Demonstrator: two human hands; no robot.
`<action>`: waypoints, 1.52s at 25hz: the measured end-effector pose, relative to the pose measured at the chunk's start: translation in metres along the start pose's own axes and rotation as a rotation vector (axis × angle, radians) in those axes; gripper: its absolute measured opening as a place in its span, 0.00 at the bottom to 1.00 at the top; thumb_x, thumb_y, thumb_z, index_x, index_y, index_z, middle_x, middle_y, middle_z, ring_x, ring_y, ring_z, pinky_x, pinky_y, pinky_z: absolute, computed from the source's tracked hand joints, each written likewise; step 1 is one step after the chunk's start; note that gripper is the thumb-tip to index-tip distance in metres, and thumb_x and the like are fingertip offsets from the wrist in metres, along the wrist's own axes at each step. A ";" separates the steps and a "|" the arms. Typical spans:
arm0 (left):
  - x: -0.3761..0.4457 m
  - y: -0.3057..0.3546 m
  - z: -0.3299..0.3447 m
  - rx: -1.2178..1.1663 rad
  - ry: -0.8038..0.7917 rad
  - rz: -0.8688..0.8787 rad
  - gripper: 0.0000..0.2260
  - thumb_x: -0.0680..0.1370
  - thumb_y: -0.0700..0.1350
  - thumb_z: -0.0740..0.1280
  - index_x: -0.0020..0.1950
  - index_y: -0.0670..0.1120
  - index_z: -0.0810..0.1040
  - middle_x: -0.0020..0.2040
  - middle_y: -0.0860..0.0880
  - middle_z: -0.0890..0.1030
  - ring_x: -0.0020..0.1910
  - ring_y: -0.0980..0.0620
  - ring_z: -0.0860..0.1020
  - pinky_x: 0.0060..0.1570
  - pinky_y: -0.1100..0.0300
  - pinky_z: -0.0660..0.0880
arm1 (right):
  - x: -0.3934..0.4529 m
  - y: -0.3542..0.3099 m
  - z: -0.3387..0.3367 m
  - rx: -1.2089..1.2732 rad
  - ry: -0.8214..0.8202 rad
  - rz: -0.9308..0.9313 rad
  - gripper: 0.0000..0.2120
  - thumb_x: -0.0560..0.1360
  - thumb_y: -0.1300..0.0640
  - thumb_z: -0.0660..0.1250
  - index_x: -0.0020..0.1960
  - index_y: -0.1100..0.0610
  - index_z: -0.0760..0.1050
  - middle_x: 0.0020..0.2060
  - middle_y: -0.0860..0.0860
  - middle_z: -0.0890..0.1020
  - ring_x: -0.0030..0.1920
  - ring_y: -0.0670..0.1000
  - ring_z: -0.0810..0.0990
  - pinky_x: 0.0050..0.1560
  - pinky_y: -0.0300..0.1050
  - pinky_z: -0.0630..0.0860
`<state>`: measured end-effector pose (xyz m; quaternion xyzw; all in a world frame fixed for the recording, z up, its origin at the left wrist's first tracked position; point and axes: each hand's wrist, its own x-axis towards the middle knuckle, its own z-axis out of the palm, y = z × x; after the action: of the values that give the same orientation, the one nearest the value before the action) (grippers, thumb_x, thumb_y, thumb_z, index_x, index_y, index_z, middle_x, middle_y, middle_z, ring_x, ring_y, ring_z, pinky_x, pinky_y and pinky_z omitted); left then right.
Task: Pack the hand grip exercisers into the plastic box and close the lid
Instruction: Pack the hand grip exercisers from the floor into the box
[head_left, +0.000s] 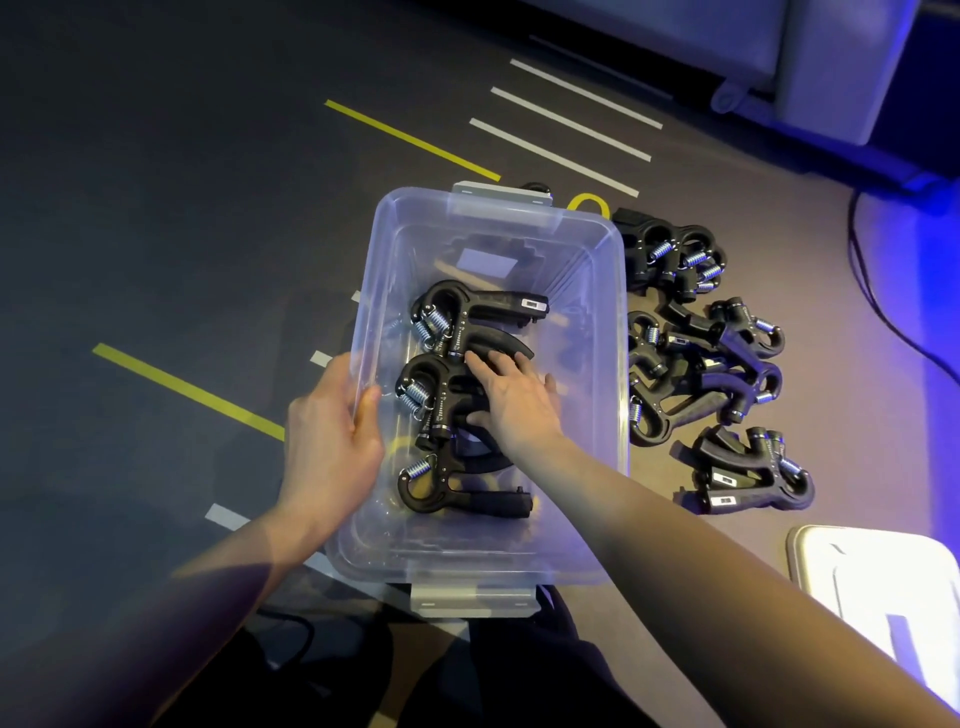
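The left hand (332, 441) grips the left long wall of the plastic box (592, 566), thumb hooked over the rim and fingers curled outside it, steadying it on the floor (156, 234). The box is clear, thin-walled and rectangular, with its long axis running away from the person and a grey latch at each short end.

Inside it lie three hand grip exercisers (467, 322), stacked in a column along that axis: matte black moulded handles, hooked at the left end, each with bright coiled steel springs. The right hand (511, 392) reaches into the box over the middle one, fingers mostly straight and spread, pressing on its handle; whether the thumb curls under it is hard to say from this angle.

To the right of the box, well outside its wall, lies the loose pile of exercisers (722, 364), tangled at mixed angles. The right hand is the nearer one for fetching them, and must lift out and cross the right rim.

Further right of the box, near the frame edge, is a pale flat panel, probably the lid (883, 582).
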<state>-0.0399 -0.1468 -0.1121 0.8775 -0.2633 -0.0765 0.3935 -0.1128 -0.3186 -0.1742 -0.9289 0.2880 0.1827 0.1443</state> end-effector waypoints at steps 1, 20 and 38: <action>0.001 0.000 0.000 0.009 -0.003 -0.004 0.05 0.76 0.36 0.62 0.51 0.40 0.74 0.25 0.48 0.67 0.26 0.48 0.69 0.27 0.56 0.65 | 0.000 0.000 -0.001 -0.002 -0.013 0.003 0.38 0.74 0.48 0.68 0.76 0.45 0.50 0.75 0.49 0.57 0.76 0.57 0.50 0.70 0.63 0.54; 0.000 0.001 -0.002 0.042 -0.014 -0.009 0.04 0.77 0.38 0.62 0.49 0.37 0.73 0.27 0.42 0.69 0.27 0.45 0.67 0.27 0.53 0.61 | -0.081 0.117 -0.023 0.590 0.936 0.230 0.24 0.78 0.48 0.53 0.74 0.50 0.62 0.75 0.47 0.59 0.70 0.44 0.63 0.68 0.35 0.61; -0.001 0.005 0.003 0.043 -0.012 -0.026 0.05 0.76 0.37 0.63 0.45 0.35 0.71 0.27 0.40 0.68 0.27 0.38 0.67 0.30 0.47 0.65 | -0.092 0.203 0.038 0.680 0.355 1.018 0.30 0.76 0.50 0.66 0.75 0.48 0.58 0.76 0.52 0.45 0.68 0.66 0.64 0.69 0.55 0.63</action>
<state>-0.0439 -0.1506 -0.1103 0.8887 -0.2558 -0.0812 0.3717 -0.3123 -0.4205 -0.2025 -0.5940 0.7549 -0.0300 0.2763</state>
